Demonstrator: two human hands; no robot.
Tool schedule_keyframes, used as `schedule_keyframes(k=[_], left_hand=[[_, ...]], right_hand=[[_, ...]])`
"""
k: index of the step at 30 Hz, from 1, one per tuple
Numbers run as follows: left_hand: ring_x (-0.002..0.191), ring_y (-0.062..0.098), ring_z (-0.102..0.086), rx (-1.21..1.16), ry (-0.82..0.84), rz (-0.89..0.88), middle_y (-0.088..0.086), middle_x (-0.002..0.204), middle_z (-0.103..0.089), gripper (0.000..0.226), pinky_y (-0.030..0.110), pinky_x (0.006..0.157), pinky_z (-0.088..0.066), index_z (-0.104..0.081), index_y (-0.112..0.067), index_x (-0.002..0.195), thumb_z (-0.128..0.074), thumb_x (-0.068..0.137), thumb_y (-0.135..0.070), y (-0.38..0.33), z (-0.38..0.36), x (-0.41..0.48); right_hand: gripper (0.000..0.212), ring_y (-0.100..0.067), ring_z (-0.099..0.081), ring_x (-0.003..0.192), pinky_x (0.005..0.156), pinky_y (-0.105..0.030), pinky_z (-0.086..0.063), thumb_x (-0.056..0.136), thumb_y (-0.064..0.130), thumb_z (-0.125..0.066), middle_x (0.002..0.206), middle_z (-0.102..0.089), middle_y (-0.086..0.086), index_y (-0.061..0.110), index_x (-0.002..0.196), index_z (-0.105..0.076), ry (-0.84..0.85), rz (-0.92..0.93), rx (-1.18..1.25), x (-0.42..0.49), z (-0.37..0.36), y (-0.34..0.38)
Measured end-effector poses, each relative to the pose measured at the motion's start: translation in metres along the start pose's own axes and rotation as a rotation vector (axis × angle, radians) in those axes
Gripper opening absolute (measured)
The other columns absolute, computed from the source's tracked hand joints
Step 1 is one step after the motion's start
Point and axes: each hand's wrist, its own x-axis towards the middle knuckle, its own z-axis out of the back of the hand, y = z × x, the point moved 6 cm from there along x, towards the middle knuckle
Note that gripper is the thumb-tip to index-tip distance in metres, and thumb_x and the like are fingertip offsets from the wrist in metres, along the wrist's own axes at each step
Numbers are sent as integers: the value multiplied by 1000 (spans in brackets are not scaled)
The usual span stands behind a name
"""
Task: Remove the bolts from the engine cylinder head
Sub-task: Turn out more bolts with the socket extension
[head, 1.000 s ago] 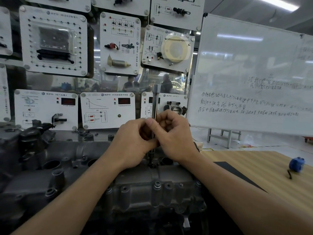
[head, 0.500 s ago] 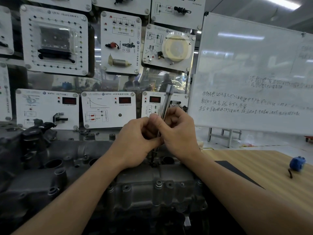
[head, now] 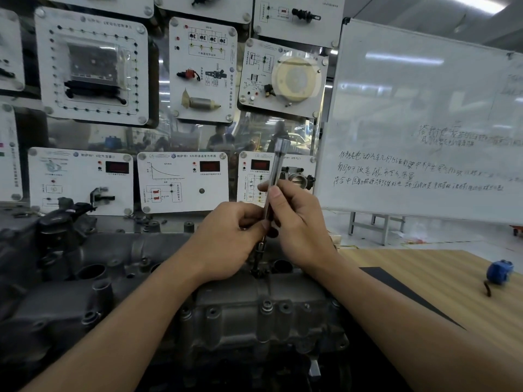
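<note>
A dark grey engine cylinder head fills the lower left and centre of the view. A long silver socket extension stands nearly upright over it, leaning a little to the right, its lower tip at a bolt on the head's top. My left hand pinches the lower part of the shaft. My right hand grips the shaft just above, with the thumb along it. Another bolt sits in the head's near face.
Behind the engine stands a wall of white training panels with gauges and parts. A whiteboard with writing stands at the right. A wooden table lies to the right, bearing a blue tape measure and a black mat.
The tool's top has tilted from upright to the right. My right hand has risen along the shaft, and its fingers have shifted round it. My left hand has stayed low on the shaft.
</note>
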Motion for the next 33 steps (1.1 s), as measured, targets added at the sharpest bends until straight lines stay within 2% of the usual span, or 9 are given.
schedule_keyframes(k=[3, 8, 14, 16, 18, 21, 23, 28, 33], left_hand=[[83, 10, -74, 32, -69, -21, -3, 87, -78, 10, 37, 83, -58, -75, -16, 99, -68, 93, -19, 2, 5, 1], [67, 0, -66, 111, -167, -83, -19, 74, -71, 17, 9, 57, -46, -65, -33, 80, -80, 79, -24, -1, 9, 1], [60, 5, -66, 51, -237, -1, -5, 69, -72, 16, 18, 55, -52, -68, -22, 76, -79, 79, -32, 8, 14, 1], [70, 1, -71, -56, -176, 38, -9, 76, -76, 6, 17, 66, -54, -73, -25, 83, -73, 87, -30, 8, 11, 1], [87, 3, -74, -123, -75, 57, -9, 89, -79, 11, 24, 83, -56, -76, -25, 96, -67, 94, -20, 6, 5, 1], [92, 8, -74, -83, -38, 25, -2, 94, -79, 16, 31, 90, -57, -76, -13, 102, -62, 96, -9, 4, 3, 1], [87, 10, -75, -30, -63, -18, -2, 90, -79, 12, 33, 86, -59, -76, -14, 101, -66, 94, -11, 1, 5, 0], [61, -4, -62, 102, -173, -99, -21, 66, -68, 15, 8, 54, -44, -66, -29, 76, -79, 77, -21, -6, 10, -1], [57, 4, -61, 129, -227, -51, -14, 64, -67, 20, 14, 51, -45, -61, -23, 74, -81, 71, -22, 1, 13, 1]], right_hand=[[21, -7, -53, 57, 55, -26, -44, 97, 28, -60, 59, -55, 6, 7, 97, -63, -1, -39, -16, 0, 0, 0], [30, -23, -65, 61, 56, -31, -57, 73, 28, -87, 66, -66, -4, 13, 80, -61, -98, -16, -53, -2, 7, 2], [15, -16, -65, 69, 66, -32, -55, 89, 21, -73, 70, -67, 1, 16, 78, -64, -35, -11, -102, 0, 2, -2], [19, -22, -67, 76, 69, -39, -55, 96, 20, -61, 77, -70, -7, 7, 86, -68, 40, 5, -109, 0, 0, -1], [26, -17, -67, 81, 68, -30, -54, 99, 19, -50, 85, -72, -9, 2, 97, -70, 98, -13, -69, -1, -3, -2], [29, -5, -66, 82, 68, -13, -47, 102, 17, -45, 91, -72, -4, 2, 107, -70, 130, -69, 14, -4, -6, -5], [23, -5, -67, 82, 70, -15, -50, 100, 19, -51, 89, -72, 1, 5, 103, -70, 106, -48, 14, -2, -5, -3], [23, -20, -72, 77, 69, -42, -61, 79, 30, -81, 82, -72, -2, 15, 90, -68, -33, -1, -32, -2, 3, -1], [17, -14, -66, 62, 56, -31, -56, 80, 29, -80, 71, -67, 5, 23, 78, -64, -45, 18, -83, -1, 2, -1]])
